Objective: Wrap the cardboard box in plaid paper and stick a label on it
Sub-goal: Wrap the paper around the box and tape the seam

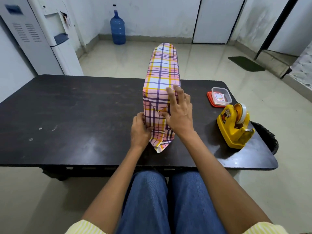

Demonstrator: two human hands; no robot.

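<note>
A long box wrapped in pink, yellow and purple plaid paper (162,71) lies lengthwise on the dark table (67,115), its near end facing me. On that end the side flaps are folded in, and a pointed bottom flap (161,141) lies flat on the table toward me. My right hand (179,112) rests over the box's near right corner, fingers spread on the top edge and thumb pressing the folded end. My left hand (140,130) presses the left fold of the end, fingers curled against the paper. No cardboard shows.
A yellow tape dispenser (234,125) stands at the table's right edge. Behind it a clear plastic container with labels (221,97) sits on a red lid. A black bin (268,137) sits beside the table's right side. A water cooler and a blue bottle stand beyond.
</note>
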